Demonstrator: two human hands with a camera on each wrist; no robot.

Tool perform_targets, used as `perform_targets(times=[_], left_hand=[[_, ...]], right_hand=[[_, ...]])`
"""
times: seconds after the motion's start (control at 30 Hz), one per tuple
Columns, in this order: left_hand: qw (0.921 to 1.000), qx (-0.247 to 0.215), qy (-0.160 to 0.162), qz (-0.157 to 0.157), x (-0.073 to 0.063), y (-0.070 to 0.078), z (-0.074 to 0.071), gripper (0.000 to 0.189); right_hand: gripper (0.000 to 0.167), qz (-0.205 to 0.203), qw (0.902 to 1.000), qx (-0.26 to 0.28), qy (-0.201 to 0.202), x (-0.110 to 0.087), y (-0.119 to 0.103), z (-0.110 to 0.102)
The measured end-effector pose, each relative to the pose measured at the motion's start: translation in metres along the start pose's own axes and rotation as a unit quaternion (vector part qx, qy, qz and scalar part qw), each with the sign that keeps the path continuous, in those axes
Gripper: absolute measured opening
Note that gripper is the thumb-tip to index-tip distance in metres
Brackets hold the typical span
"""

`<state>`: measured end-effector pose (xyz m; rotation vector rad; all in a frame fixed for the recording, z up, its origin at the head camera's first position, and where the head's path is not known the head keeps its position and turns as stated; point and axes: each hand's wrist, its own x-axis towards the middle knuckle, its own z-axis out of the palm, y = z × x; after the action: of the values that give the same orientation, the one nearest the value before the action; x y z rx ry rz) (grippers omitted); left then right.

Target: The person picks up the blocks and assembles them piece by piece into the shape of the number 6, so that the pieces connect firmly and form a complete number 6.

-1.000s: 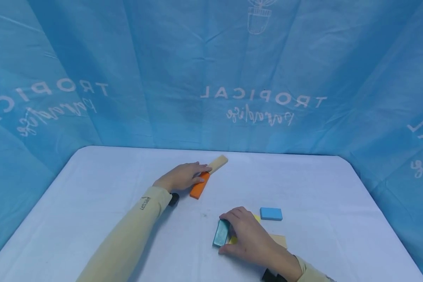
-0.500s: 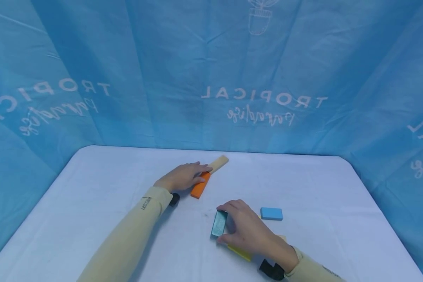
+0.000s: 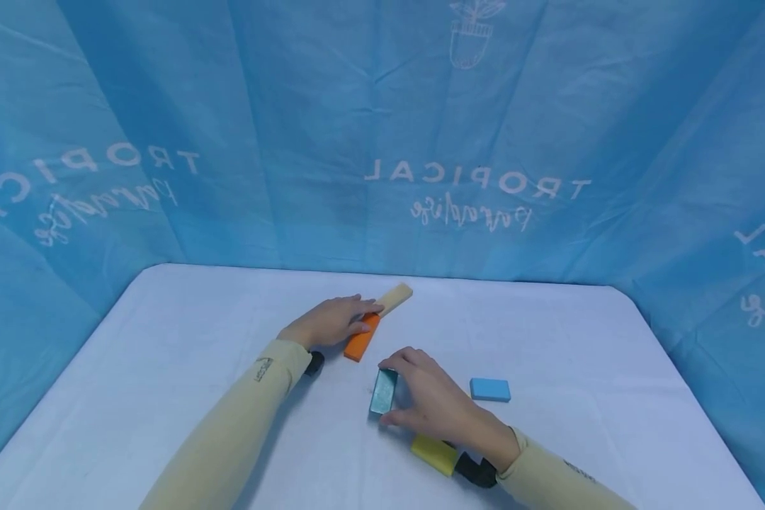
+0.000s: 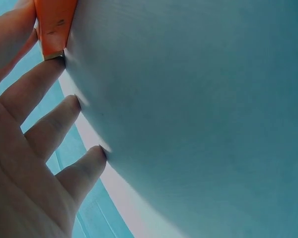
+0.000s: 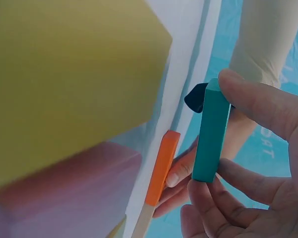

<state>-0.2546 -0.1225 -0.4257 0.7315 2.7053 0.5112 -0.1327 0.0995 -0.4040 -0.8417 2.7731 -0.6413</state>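
My left hand lies over the joint of an orange block and a plain wooden block, which stand end to end at an angle. Its fingers are extended; in the left wrist view three of them spread near the white tabletop, and the thumb lies beside the orange block. My right hand grips a teal block by its two ends, thumb at one end and fingers at the other. In the head view the teal block hangs nearer to me than the orange one.
A yellow block lies below the right wrist and looms large in the right wrist view, above a blurred pinkish shape. A light blue block lies right of the right hand. Blue printed cloth hangs behind the table.
My right hand has carried the teal block away from me and slightly left, uncovering more of the yellow block. The left hand and the blocks under it have stayed put.
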Motion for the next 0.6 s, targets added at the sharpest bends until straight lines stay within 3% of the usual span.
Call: perform_targets(times=[0.27, 0.6], left_hand=[[0.9996, 0.000, -0.003, 0.027, -0.002, 0.001, -0.002, 0.050], [0.9997, -0.008, 0.001, 0.022, -0.002, 0.000, -0.002, 0.050]], right_hand=[[0.070, -0.023, 0.9995, -0.006, 0.020, 0.009, -0.004, -0.002], [0.073, -0.023, 0.9995, -0.007, 0.020, 0.024, -0.011, -0.003]])
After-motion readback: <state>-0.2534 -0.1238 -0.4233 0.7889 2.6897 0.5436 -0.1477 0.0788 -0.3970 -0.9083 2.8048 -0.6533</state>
